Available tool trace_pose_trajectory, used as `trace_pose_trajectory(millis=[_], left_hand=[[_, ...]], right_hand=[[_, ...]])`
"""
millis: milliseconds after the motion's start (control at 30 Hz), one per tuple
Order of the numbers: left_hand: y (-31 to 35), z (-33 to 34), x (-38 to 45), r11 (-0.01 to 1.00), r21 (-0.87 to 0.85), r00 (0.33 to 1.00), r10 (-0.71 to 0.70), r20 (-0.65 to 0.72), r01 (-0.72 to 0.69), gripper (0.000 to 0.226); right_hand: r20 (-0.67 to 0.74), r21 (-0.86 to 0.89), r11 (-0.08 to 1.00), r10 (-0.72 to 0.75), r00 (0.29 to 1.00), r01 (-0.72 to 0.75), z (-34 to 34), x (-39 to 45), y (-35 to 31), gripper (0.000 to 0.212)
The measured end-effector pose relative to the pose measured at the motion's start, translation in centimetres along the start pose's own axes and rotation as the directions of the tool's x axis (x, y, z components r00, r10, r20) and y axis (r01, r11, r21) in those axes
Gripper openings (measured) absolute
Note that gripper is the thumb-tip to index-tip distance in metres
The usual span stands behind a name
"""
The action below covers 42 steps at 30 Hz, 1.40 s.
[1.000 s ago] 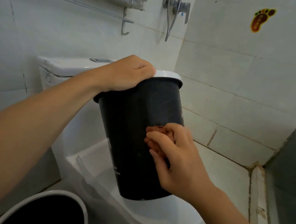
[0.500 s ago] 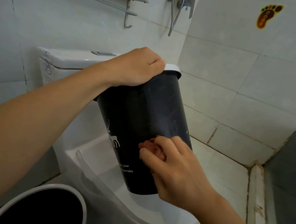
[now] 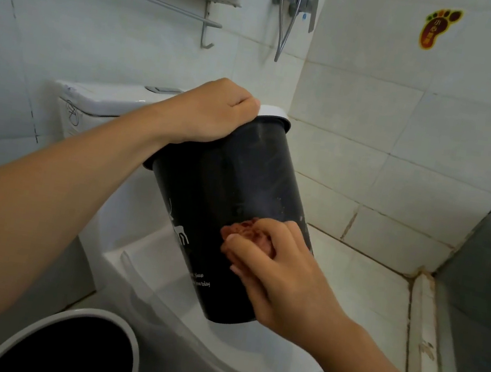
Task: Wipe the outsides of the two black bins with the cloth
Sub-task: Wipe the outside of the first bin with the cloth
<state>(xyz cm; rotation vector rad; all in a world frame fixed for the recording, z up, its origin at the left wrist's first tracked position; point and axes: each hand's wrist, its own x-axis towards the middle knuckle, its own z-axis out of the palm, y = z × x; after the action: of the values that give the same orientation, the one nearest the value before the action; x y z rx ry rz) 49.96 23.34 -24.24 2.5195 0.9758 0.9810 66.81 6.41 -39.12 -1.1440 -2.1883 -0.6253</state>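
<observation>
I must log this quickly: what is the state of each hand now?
Left hand: closed, gripping the rim of the tilted black bin.
Right hand: closed on the reddish cloth, pressing it against the bin's side.

Matt black plastic bin [image 3: 238, 184] with faint dusty streaks, crumpled reddish cloth [image 3: 249, 234] at its five o'clock, glossy white ceramic toilet [image 3: 242, 367], smooth glazed wall tiles [image 3: 376, 110], shiny metal tap [image 3: 297, 2]

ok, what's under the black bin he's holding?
The black bin, tilted, has its base on the closed white toilet lid. The contact itself is hidden by the bin's bottom and the right hand.
</observation>
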Motion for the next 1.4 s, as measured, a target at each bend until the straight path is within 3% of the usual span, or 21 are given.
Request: trace_pose_trajectory(millis=[67, 133, 233, 300, 367, 433, 500, 567, 700, 800, 867, 967, 1133, 1400], left_hand=[[0.0, -0.1, 0.0, 1.0, 0.002, 1.0, 0.003, -0.002, -0.003, 0.042], [-0.2, -0.3, -0.1, 1.0, -0.003, 1.0, -0.01, -0.008, 0.01, 0.042], [-0.4, -0.4, -0.4, 1.0, 0.003, 1.0, -0.028, -0.013, 0.028, 0.041], [-0.3, -0.4, -0.4, 1.0, 0.015, 1.0, -0.02, -0.013, 0.021, 0.04], [-0.1, -0.4, -0.5, 1.0, 0.023, 1.0, -0.014, -0.011, 0.014, 0.039], [0.1, -0.3, -0.4, 0.999, 0.032, 1.0, -0.007, -0.011, 0.007, 0.039], [0.3, -0.3, -0.4, 0.999, 0.034, 1.0, 0.003, -0.01, -0.003, 0.04], [0.4, -0.1, -0.3, 1.0, 0.026, 1.0, 0.011, -0.007, -0.01, 0.041], [0.4, -0.1, -0.4, 1.0, 0.02, 1.0, 0.016, -0.004, -0.016, 0.041], [0.4, -0.3, -0.4, 1.0, 0.019, 1.0, -0.01, 0.0, 0.01, 0.042], [0.8, -0.2, -0.4, 0.999, 0.041, 1.0, -0.013, 0.008, 0.013, 0.043], [1.6, 0.2, -0.3, 0.996, 0.086, 1.0, -0.006, 0.007, 0.006, 0.042], [2.2, 0.5, -0.1, 0.994, 0.11, 1.0, -0.007, -0.005, 0.007, 0.042], [1.4, 0.2, -0.1, 0.996, 0.089, 1.0, -0.024, -0.013, 0.025, 0.042]], right_hand=[[-0.028, -0.045, 0.999, 0.015, 0.999, -0.017, 0.3, 0.0, 0.9, 0.026], [-0.122, -0.023, 0.992, 0.122, 0.985, -0.126, 0.1, 0.0, 2.6, 0.023], [-0.211, 0.078, 0.916, 0.401, 0.891, -0.394, -0.6, -0.3, 5.0, 0.022], [-0.216, 0.168, 0.869, 0.493, 0.843, -0.465, -0.8, -0.5, 5.4, 0.025], [-0.229, 0.168, 0.918, 0.391, 0.891, -0.36, -1.0, -0.1, 4.6, 0.026], [-0.199, 0.096, 0.981, 0.187, 0.962, -0.171, -1.0, 0.4, 3.1, 0.026], [-0.086, 0.027, 0.999, 0.04, 0.996, -0.038, -0.6, 0.4, 1.8, 0.027], [0.003, -0.042, 0.999, -0.005, 1.0, 0.005, -0.1, 0.1, 1.4, 0.028], [-0.145, -0.009, 0.986, 0.165, 0.976, -0.168, -0.2, 0.0, 3.6, 0.024], [-0.185, 0.137, 0.902, 0.43, 0.884, -0.41, -0.9, -0.3, 5.7, 0.026], [-0.185, 0.2, 0.85, 0.522, 0.833, -0.488, -1.2, -0.3, 6.0, 0.037], [-0.186, 0.325, 0.804, 0.571, 0.799, -0.498, -1.5, 0.7, 5.2, 0.063], [-0.185, 0.175, 0.876, 0.478, 0.859, -0.449, -0.9, 1.2, 3.7, 0.058], [-0.048, 0.232, 0.859, 0.478, 0.877, -0.456, -2.1, 0.1, 3.4, 0.056]])
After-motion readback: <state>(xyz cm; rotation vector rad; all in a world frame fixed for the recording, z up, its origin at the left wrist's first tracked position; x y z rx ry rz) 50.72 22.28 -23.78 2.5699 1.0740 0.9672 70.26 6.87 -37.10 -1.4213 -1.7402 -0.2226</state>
